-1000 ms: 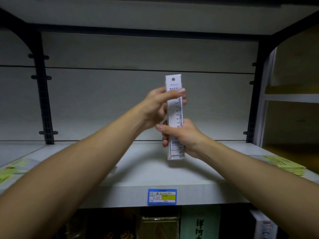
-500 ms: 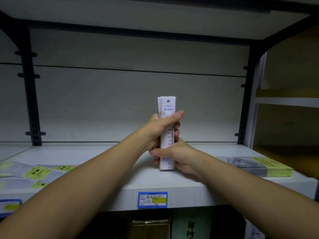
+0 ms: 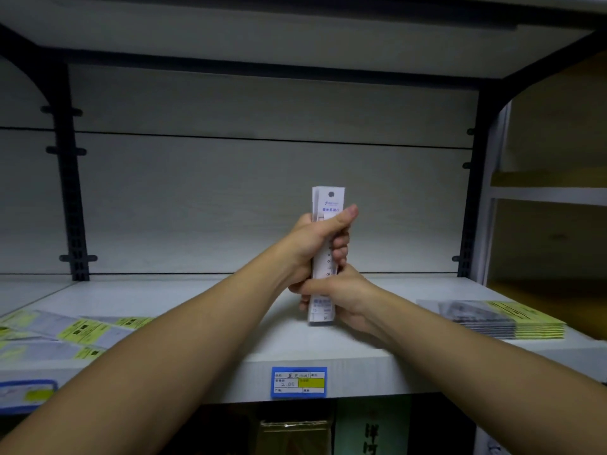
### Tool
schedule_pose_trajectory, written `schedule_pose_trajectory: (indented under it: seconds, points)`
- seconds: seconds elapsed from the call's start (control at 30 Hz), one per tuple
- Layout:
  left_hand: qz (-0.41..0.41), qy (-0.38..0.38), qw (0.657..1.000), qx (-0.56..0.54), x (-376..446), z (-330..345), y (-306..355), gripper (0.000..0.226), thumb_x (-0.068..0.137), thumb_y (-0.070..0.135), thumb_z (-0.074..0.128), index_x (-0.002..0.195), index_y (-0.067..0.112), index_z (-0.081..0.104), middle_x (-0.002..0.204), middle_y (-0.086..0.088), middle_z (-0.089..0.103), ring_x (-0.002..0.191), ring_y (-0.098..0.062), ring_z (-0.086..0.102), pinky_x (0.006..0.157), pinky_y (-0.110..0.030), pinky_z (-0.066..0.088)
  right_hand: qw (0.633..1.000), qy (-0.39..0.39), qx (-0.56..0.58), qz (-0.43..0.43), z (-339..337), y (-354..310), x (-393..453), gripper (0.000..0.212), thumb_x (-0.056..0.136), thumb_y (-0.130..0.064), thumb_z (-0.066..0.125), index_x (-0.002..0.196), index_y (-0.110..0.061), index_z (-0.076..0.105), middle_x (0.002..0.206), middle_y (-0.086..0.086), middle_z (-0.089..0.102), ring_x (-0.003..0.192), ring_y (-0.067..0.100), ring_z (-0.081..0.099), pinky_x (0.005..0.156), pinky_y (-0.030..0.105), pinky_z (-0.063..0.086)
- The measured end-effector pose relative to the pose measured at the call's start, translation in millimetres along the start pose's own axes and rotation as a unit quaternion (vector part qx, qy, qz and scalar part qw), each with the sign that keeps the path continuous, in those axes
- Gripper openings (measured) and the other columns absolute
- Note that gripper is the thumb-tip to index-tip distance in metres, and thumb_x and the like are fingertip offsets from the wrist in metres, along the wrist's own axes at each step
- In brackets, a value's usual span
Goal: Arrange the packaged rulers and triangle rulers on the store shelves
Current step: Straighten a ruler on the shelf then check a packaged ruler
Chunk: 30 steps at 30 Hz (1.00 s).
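Both hands are gripping a bundle of packaged rulers (image 3: 323, 257), standing it upright at the middle of the shelf (image 3: 203, 310), lower end looking like it is resting on or just above the board; contact is hard to tell. Step in hand, by my read: squaring the bundle and setting it down. To do it well, the person should be tapping the bottom edges level on the board, keeping the printed faces forward and the hang holes up, then laying or leaning the pack without letting the sleeves fan out; slick plastic sleeves are likely sliding against each other if the squeeze loosens early. Placing it above the blue price tag (image 3: 299, 381) on the shelf front seems sensible. Left hand (image 3: 317, 239) is wrapping the upper half, thumb lying across the front face, fingers curling round the far side. Right hand (image 3: 338, 297) is clamping the lower half, thumb crossing the front, fingers hidden behind. Both forearms are reaching forward and converging at the centre. A stack of triangle rulers (image 3: 502, 320) is lying flat at the right, well apart; loose packs with yellow labels (image 3: 75, 330) are lying at the left.
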<state>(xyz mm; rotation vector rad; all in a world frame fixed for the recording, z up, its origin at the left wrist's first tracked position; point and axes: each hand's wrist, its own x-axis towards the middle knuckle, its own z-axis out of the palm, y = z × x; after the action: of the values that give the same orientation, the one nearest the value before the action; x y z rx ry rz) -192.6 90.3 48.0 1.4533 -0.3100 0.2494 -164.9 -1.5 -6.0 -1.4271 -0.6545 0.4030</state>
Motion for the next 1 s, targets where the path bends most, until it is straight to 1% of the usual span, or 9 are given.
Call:
schedule_pose_trajectory:
  seconds: [0.2, 0.27, 0.37, 0.47, 0.57, 0.67, 0.83, 0.93, 1.0]
  points:
    - [0.024, -0.02, 0.999, -0.02, 4, -14, -2, 0.028, 0.083, 0.018, 0.074, 0.103, 0.004, 0.06, 0.086, -0.017, 0.065, 0.075, -0.032, 0.063, 0.076, -0.04, 0.052, 0.998, -0.036, -0.047, 0.02, -5, -2, 1, 0.048, 0.068, -0.001, 0.087, 0.112, -0.001, 0.069, 0.106, 0.022, 0.073, 0.1, 0.037, 0.071, 0.092, 0.047, 0.058]
    - [0.017, -0.011, 0.999, -0.026, 3, -15, -11, 0.027, 0.082, 0.016, 0.073, 0.103, 0.004, 0.06, 0.082, -0.015, 0.065, 0.071, -0.031, 0.064, 0.07, -0.038, 0.054, 0.999, -0.026, -0.039, 0.019, -5, 8, 2, 0.047, 0.068, 0.002, 0.086, 0.111, 0.0, 0.068, 0.1, 0.022, 0.073, 0.091, 0.035, 0.073, 0.089, 0.046, 0.059]
    - [-0.009, 0.019, 0.999, -0.04, 2, -8, -16, 0.024, 0.083, 0.025, 0.077, 0.08, 0.012, 0.057, 0.062, -0.007, 0.052, 0.049, -0.022, 0.051, 0.055, -0.03, 0.047, 1.0, -0.011, -0.006, 0.021, -2, 11, 3, 0.038, 0.073, 0.011, 0.077, 0.108, 0.002, 0.065, 0.086, 0.02, 0.068, 0.071, 0.031, 0.067, 0.077, 0.046, 0.061]
    - [-0.002, 0.039, 0.999, -0.016, 6, -3, -12, 0.031, 0.083, 0.026, 0.078, 0.072, 0.016, 0.051, 0.057, -0.004, 0.046, 0.044, -0.018, 0.044, 0.052, -0.028, 0.043, 1.0, -0.007, -0.008, 0.028, -3, 7, 6, 0.036, 0.074, 0.011, 0.077, 0.108, 0.007, 0.064, 0.088, 0.023, 0.065, 0.069, 0.031, 0.065, 0.076, 0.045, 0.061]
    - [0.01, 0.016, 0.999, -0.03, 7, -9, -9, 0.018, 0.081, 0.012, 0.076, 0.086, 0.007, 0.06, 0.076, -0.016, 0.062, 0.065, -0.03, 0.061, 0.066, -0.036, 0.051, 0.999, -0.039, -0.035, -0.006, -5, 3, 9, 0.046, 0.069, 0.0, 0.085, 0.112, -0.002, 0.069, 0.097, 0.018, 0.073, 0.085, 0.031, 0.072, 0.083, 0.045, 0.06]
    - [0.005, -0.011, 0.999, -0.05, 6, -14, -11, 0.025, 0.084, 0.004, 0.07, 0.107, 0.002, 0.059, 0.094, -0.023, 0.064, 0.082, -0.035, 0.061, 0.08, -0.041, 0.049, 0.998, -0.033, -0.055, -0.02, -6, 5, 11, 0.054, 0.066, -0.003, 0.086, 0.116, -0.009, 0.068, 0.103, 0.017, 0.074, 0.095, 0.033, 0.072, 0.088, 0.047, 0.059]
    - [0.002, 0.029, 1.0, -0.005, 8, -1, -5, 0.025, 0.086, 0.024, 0.076, 0.08, 0.013, 0.054, 0.059, -0.006, 0.052, 0.046, -0.02, 0.05, 0.05, -0.027, 0.047, 0.999, 0.048, 0.008, -0.009, 0, 8, 15, 0.046, 0.072, 0.014, 0.073, 0.115, 0.008, 0.059, 0.08, 0.02, 0.067, 0.06, 0.029, 0.064, 0.065, 0.041, 0.059]
    - [0.028, 0.027, 0.999, -0.016, 10, -4, 2, 0.024, 0.082, 0.023, 0.079, 0.082, 0.01, 0.059, 0.067, -0.012, 0.061, 0.055, -0.026, 0.058, 0.059, -0.033, 0.052, 0.998, 0.042, -0.009, -0.042, -4, 2, 18, 0.041, 0.072, 0.011, 0.075, 0.111, 0.007, 0.064, 0.087, 0.02, 0.072, 0.07, 0.032, 0.069, 0.079, 0.051, 0.06]
    - [0.049, 0.013, 0.999, -0.01, 8, -10, 1, 0.027, 0.081, 0.017, 0.077, 0.1, 0.003, 0.063, 0.087, -0.021, 0.069, 0.072, -0.031, 0.064, 0.074, -0.039, 0.054, 0.998, 0.018, -0.055, -0.039, -7, 1, 16, 0.041, 0.068, 0.001, 0.082, 0.107, 0.001, 0.07, 0.097, 0.017, 0.075, 0.09, 0.032, 0.073, 0.091, 0.05, 0.058]
